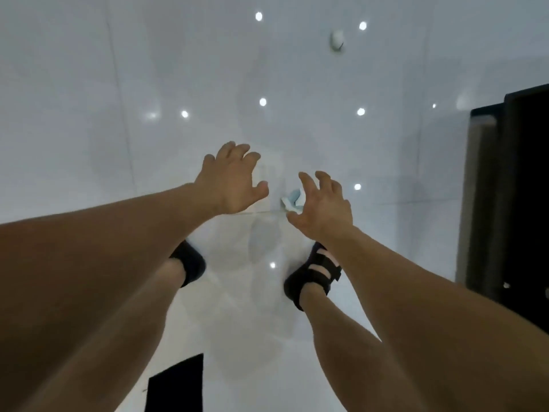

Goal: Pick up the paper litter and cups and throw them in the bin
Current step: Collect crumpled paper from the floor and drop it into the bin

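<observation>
A crumpled piece of pale blue and white paper litter (pixel 293 200) lies on the glossy white tiled floor (pixel 118 99), just ahead of my feet. My right hand (pixel 322 208) hovers right over it with fingers spread, partly hiding it, holding nothing. My left hand (pixel 230 181) is a little to the left of the paper, also with fingers apart and holding nothing. Far ahead on the floor sits a small white object (pixel 337 39), possibly a cup or balled paper; it is too blurred to tell. No bin is in view.
My two feet in black sandals (pixel 313 275) stand just behind the paper. Dark furniture (pixel 517 188) stands along the right edge. A black patch (pixel 175 385) shows at the bottom. Ceiling lights reflect as bright dots on the tiles.
</observation>
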Demonstrator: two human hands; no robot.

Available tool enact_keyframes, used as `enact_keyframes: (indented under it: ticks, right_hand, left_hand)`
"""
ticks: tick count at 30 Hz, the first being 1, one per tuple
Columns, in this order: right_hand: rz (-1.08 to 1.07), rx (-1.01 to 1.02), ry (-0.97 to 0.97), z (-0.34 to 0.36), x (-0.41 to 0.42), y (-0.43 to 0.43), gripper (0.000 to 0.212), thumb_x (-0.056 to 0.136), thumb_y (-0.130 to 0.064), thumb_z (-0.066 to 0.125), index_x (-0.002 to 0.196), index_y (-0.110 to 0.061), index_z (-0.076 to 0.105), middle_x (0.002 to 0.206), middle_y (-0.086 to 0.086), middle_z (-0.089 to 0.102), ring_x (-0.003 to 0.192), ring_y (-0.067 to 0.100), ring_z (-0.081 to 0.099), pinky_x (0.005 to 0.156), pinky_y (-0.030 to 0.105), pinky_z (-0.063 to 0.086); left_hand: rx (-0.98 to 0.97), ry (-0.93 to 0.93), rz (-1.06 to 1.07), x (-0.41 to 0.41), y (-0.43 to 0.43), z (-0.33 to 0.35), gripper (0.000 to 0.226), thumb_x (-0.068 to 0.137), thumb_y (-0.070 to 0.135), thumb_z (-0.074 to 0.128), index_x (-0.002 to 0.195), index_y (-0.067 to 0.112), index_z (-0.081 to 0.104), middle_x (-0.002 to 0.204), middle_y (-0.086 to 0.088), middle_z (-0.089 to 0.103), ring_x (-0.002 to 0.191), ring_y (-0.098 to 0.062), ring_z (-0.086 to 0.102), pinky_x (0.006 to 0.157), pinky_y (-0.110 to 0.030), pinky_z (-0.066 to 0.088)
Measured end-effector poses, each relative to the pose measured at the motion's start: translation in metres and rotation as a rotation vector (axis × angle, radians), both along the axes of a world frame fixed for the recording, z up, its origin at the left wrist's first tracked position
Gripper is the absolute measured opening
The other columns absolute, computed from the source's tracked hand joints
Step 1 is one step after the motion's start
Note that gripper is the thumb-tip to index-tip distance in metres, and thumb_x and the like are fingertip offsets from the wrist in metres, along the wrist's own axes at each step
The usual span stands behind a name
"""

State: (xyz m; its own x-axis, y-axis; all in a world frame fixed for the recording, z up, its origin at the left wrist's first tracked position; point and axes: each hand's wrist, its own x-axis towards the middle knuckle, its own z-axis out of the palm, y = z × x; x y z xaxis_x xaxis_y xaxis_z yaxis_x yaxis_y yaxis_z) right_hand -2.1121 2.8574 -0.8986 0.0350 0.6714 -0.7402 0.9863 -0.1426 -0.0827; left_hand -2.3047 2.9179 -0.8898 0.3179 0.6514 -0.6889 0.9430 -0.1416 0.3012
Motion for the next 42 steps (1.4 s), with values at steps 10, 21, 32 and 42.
enact_keyframes:
  ticks: [10, 21, 32, 42]
  right_hand:
    - [0.063, 0.011, 0.048, -0.183, 0.031, -0.046, 0.072, 0.078, -0.026, 0.072, 0.138, -0.021, 0.033, 0.135, 0.01, 0.03, 0.107, 0.032, 0.046, 0.069, 0.036, 0.047]
    - [0.048, 0.354, 0.478, -0.016, -0.056, 0.032, 0.068, 0.067, -0.023, 0.08, 0.128, -0.016, 0.05, 0.133, 0.007, 0.042, 0.095, 0.026, 0.06, 0.061, 0.035, 0.055]
    - [0.422, 0.3, 0.421, 0.168, -0.253, 0.15, 0.102, 0.067, -0.052, 0.082, 0.149, -0.027, 0.026, 0.146, -0.001, 0.035, 0.125, 0.019, 0.047, 0.086, 0.03, 0.051]
    - [0.582, 0.323, 0.333, 0.201, -0.437, 0.29, 0.092, 0.076, -0.058, 0.068, 0.149, -0.033, 0.018, 0.151, -0.004, 0.021, 0.132, 0.019, 0.033, 0.096, 0.036, 0.047]
  left_hand:
    - [-0.129, -0.09, 0.144, 0.026, -0.033, -0.162, 0.069, 0.091, 0.052, 0.044, 0.149, 0.018, 0.025, 0.157, -0.005, 0.02, 0.145, -0.024, 0.011, 0.114, -0.045, 0.023]
    - [-0.279, -0.447, 0.636, -0.022, -0.011, -0.016, 0.035, 0.092, 0.042, 0.052, 0.121, 0.023, 0.053, 0.101, 0.012, 0.059, 0.088, -0.006, 0.057, 0.071, -0.017, 0.042]
    - [-0.023, -0.338, 1.037, -0.258, 0.031, 0.158, 0.018, 0.096, 0.029, 0.048, 0.106, 0.016, 0.056, 0.087, -0.001, 0.06, 0.073, -0.014, 0.054, 0.059, -0.025, 0.038]
    - [0.174, -0.182, 1.346, -0.446, 0.102, 0.214, 0.023, 0.094, 0.03, 0.049, 0.11, 0.015, 0.055, 0.093, -0.007, 0.064, 0.084, -0.026, 0.06, 0.07, -0.033, 0.049]
